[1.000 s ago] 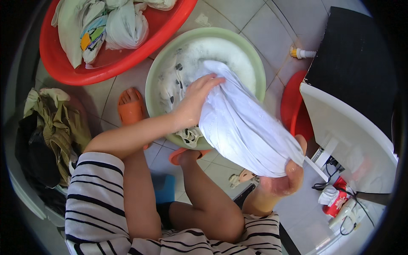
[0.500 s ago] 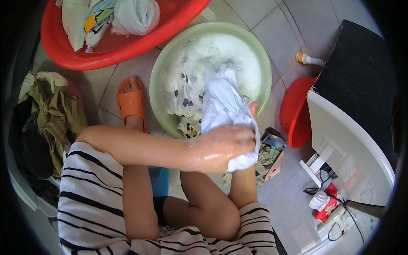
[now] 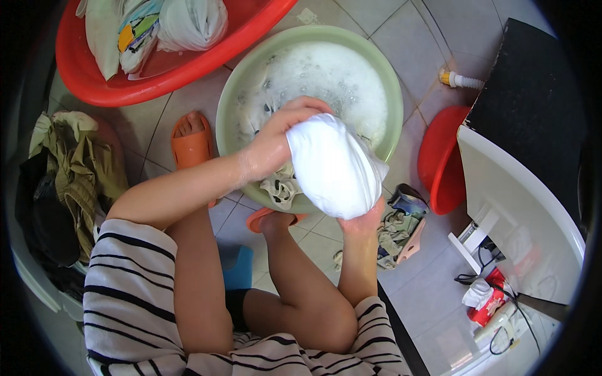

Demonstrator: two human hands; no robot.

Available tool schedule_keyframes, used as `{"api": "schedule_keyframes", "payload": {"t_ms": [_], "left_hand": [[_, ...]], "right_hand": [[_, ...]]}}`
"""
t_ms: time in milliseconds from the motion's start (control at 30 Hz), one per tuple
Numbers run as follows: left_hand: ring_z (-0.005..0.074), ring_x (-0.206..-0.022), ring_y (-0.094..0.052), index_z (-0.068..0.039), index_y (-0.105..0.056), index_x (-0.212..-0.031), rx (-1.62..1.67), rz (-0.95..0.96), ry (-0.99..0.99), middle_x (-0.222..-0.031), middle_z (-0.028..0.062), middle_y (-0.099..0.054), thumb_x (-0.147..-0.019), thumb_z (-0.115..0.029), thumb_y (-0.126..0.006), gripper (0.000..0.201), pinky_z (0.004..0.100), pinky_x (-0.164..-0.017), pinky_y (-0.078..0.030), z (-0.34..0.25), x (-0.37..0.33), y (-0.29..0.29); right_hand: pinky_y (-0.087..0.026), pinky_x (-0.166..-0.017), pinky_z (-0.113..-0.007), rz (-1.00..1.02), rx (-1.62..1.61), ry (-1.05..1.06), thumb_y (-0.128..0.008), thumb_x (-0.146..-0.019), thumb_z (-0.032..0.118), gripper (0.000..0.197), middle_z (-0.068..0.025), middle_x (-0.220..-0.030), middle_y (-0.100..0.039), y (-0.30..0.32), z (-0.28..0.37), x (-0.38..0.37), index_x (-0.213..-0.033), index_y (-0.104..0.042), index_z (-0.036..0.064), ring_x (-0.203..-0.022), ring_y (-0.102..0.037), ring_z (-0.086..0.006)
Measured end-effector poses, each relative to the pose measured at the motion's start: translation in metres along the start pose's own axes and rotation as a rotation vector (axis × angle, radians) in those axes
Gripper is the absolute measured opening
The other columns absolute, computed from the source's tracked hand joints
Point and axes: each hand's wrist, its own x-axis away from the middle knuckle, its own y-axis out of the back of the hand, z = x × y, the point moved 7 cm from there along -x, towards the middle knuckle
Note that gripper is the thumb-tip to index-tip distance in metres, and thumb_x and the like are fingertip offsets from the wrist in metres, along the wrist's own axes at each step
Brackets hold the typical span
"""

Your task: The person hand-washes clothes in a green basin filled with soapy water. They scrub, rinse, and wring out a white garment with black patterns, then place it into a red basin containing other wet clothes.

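Observation:
A wet white cloth [image 3: 332, 166], its kind not clear, is bunched between my two hands over the near side of a pale green basin [image 3: 395, 135]. My left hand [image 3: 279, 135] grips its far left edge, fingers curled round the top. Under its near end is my right hand [image 3: 365, 219], holding it from below; the cloth hides most of those fingers. Thick white suds [image 3: 326, 75] fill the basin. A pale dark-spotted garment [image 3: 281, 188] lies in it, partly hanging over the near rim.
At upper left stands a red tub [image 3: 125, 94] with wrung laundry [image 3: 191, 25]. Dark and olive clothes [image 3: 78, 163] are heaped at left. A smaller red basin [image 3: 439, 160], a white cabinet [image 3: 520, 207] and crumpled cloths [image 3: 398, 232] are at right. Orange slippers [image 3: 191, 141] are on my feet.
My left hand has moved up and left from the near end of the cloth to its far edge. The cloth is now gathered into a rounded bundle, and suds cover more of the spotted garment.

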Motion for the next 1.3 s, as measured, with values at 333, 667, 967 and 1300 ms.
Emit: {"api": "schedule_keyframes", "payload": {"t_ms": [333,667,967,1300], "left_hand": [[0.0172,-0.113,-0.049,-0.009,-0.036,-0.135,0.878,0.040,0.432,-0.120,0.0060,-0.052,-0.090,-0.031,-0.050,0.052,0.0334,-0.098,-0.038,0.030,0.007,-0.034],[0.0323,-0.085,-0.060,-0.011,-0.062,-0.107,-0.556,0.358,-0.531,-0.099,0.0135,-0.060,-0.069,-0.016,-0.069,0.039,0.0403,-0.076,-0.050,-0.052,0.022,-0.074],[0.0204,-0.085,-0.057,-0.006,-0.058,-0.104,0.056,-0.085,-0.194,-0.094,0.0079,-0.059,-0.078,-0.006,-0.063,0.027,0.0294,-0.077,-0.046,-0.027,0.005,-0.031],[0.0138,-0.084,-0.058,-0.001,-0.056,-0.097,0.702,0.010,0.567,-0.096,0.0083,-0.060,-0.085,-0.010,-0.052,0.016,0.0280,-0.075,-0.048,0.032,-0.008,-0.063]], "right_hand": [[-0.030,-0.105,-0.048,0.199,0.134,-0.104,-0.035,-0.093,0.036,0.055,-0.0135,-0.141,-0.035,-0.028,-0.014,0.000,-0.138,-0.031,0.0056,-0.129,-0.035,-0.0312],[-0.046,-0.085,-0.038,0.263,0.511,0.058,-0.049,-0.089,0.036,0.042,-0.0090,-0.111,-0.055,-0.012,-0.019,-0.024,-0.120,-0.047,0.0070,-0.101,-0.054,-0.0235],[-0.046,-0.091,-0.039,-0.130,0.248,0.297,-0.046,-0.092,0.023,0.034,-0.0141,-0.112,-0.054,-0.019,0.033,0.005,-0.117,-0.047,-0.0011,-0.103,-0.055,-0.0257],[-0.044,-0.076,-0.031,0.193,1.226,0.969,-0.066,-0.069,0.007,0.020,-0.0152,-0.097,-0.055,-0.085,0.056,0.050,-0.082,-0.052,-0.0014,-0.086,-0.054,-0.0224]]}}
